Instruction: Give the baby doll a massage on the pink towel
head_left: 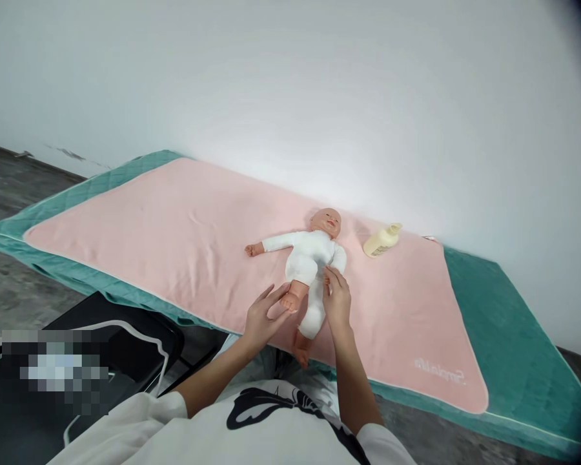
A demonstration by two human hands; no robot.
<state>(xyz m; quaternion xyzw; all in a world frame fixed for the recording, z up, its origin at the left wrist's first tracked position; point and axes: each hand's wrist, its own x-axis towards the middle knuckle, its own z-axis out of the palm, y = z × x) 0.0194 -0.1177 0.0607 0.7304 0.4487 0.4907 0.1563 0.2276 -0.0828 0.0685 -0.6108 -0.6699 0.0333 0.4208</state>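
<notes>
On pink blanket [213,226], by its edge, doll [314,245] — left hand [265,316] clasping foot [294,296], right hand [337,298] — grip unclear, room leftward

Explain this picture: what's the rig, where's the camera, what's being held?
No machine here: two bare hands, seen by a camera on the person's head looking forward and down. A pink blanket covers much of a green mattress by a wall. On the blanket lies a doll in white, with a pale yellow pump bottle to its right. The left hand has its fingers around the doll's raised foot; the right hand is at the doll's other side, its exact grip unclear.
</notes>
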